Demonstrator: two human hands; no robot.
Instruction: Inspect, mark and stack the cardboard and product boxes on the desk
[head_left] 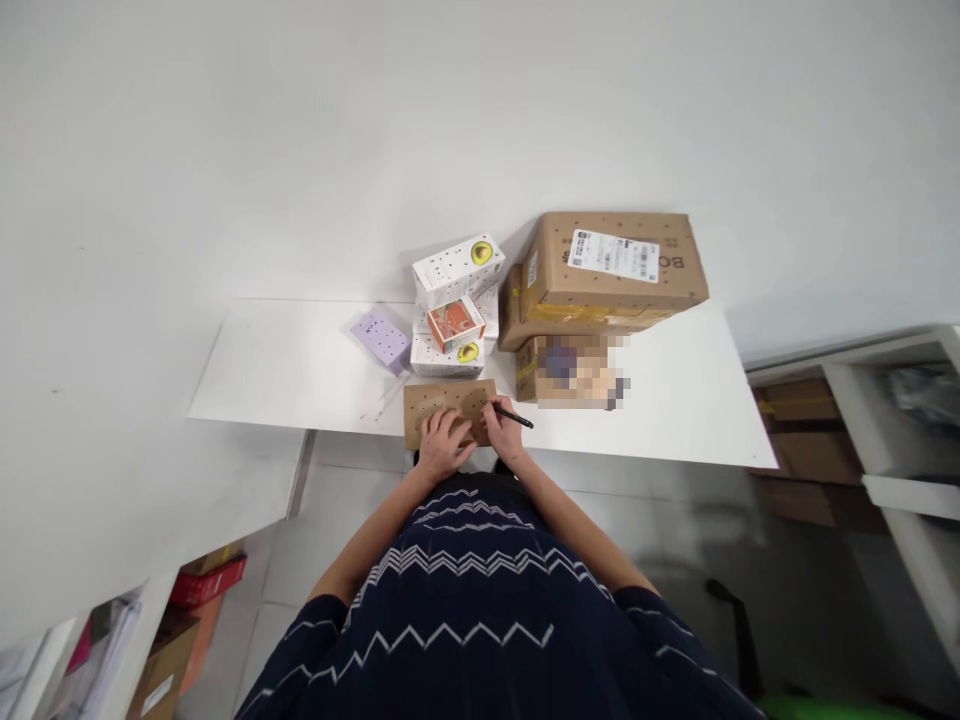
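A flat brown cardboard box or piece (417,403) with dark dots on it lies at the front edge of the white table (270,370). My left hand (444,443) rests on it, fingers spread. In my right hand (503,432) is a black pen (517,415), its tip end toward the cardboard's right part; the fingers hide the tip. Just behind the cardboard, an orange-and-white box (456,322) sits on white boxes, among them a lower one with an avocado picture (442,357). Another white avocado box (459,272) tops the rear of the pile.
A purple box (382,338) lies left of the pile. At the right, a large taped carton (622,262) with a label stands behind a smaller carton (528,372), partly blurred out. White shelving (892,420) holds cartons at the far right. A wall rises behind the table.
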